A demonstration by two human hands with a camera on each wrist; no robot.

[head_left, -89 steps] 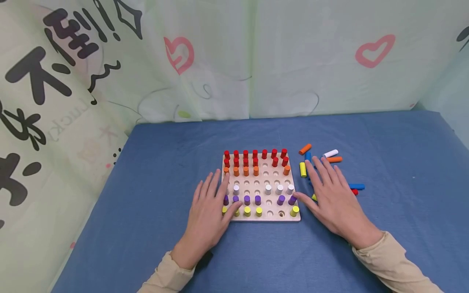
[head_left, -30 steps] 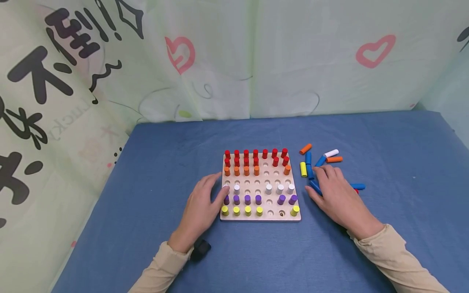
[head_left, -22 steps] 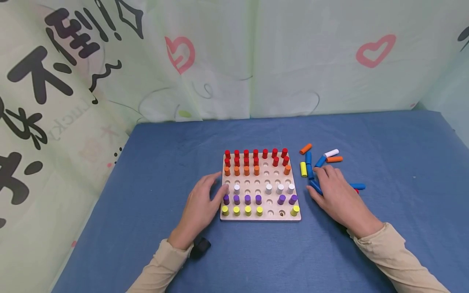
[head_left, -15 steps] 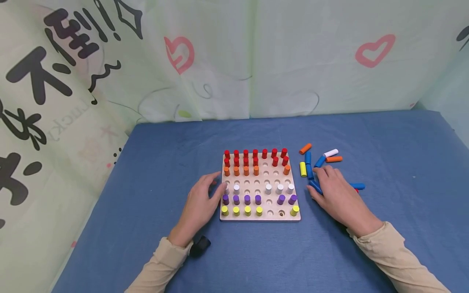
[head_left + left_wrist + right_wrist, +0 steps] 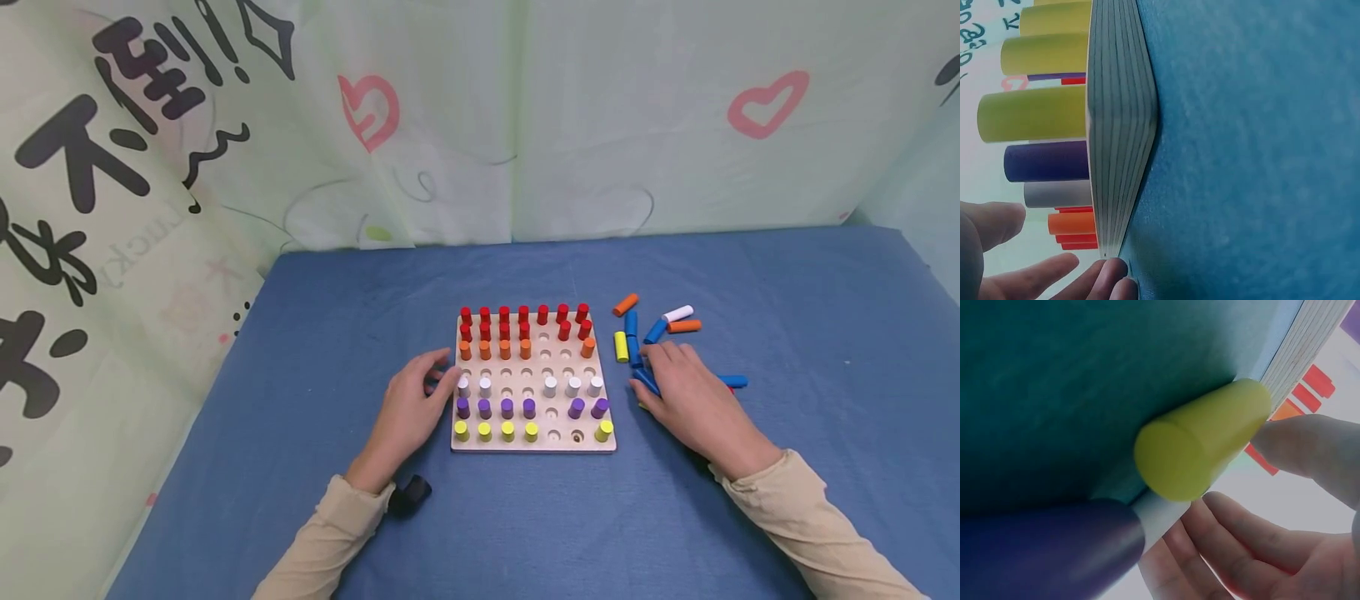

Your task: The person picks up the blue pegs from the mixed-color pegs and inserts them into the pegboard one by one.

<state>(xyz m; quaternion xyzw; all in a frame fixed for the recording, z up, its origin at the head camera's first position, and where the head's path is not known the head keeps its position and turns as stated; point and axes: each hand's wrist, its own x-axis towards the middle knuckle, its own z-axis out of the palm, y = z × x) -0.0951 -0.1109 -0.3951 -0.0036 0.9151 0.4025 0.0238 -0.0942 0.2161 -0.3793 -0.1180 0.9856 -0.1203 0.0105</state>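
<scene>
A wooden pegboard point(image 5: 515, 371) carries rows of upright red, orange, white, purple and yellow pegs, with several bare holes between them. At its left edge is my left hand point(image 5: 408, 408), thumb and fingers apart. In the left wrist view, its fingertips point(image 5: 1113, 269) are by the board's edge and nothing is gripped. My right hand point(image 5: 697, 400) lies low over the loose pegs right of the board, hiding some. In the right wrist view, a yellow peg point(image 5: 1200, 444) lies near the right thumb point(image 5: 1304, 447), beside a dark purple-blue peg point(image 5: 1047, 550); the fingers are loosely extended and hold nothing.
Around the right hand are loose blue pegs point(image 5: 632, 323), orange pegs point(image 5: 684, 327), a white peg point(image 5: 678, 313) and a yellow peg point(image 5: 621, 347). A black object point(image 5: 411, 497) is at the left wrist. Blue cloth point(image 5: 360, 308) covers the table, with a printed curtain point(image 5: 585, 150) behind.
Since three seconds ago, the left hand has drawn back left off the board, uncovering its left pegs. The right hand's spread fingers have lowered and drawn in over the loose pegs.
</scene>
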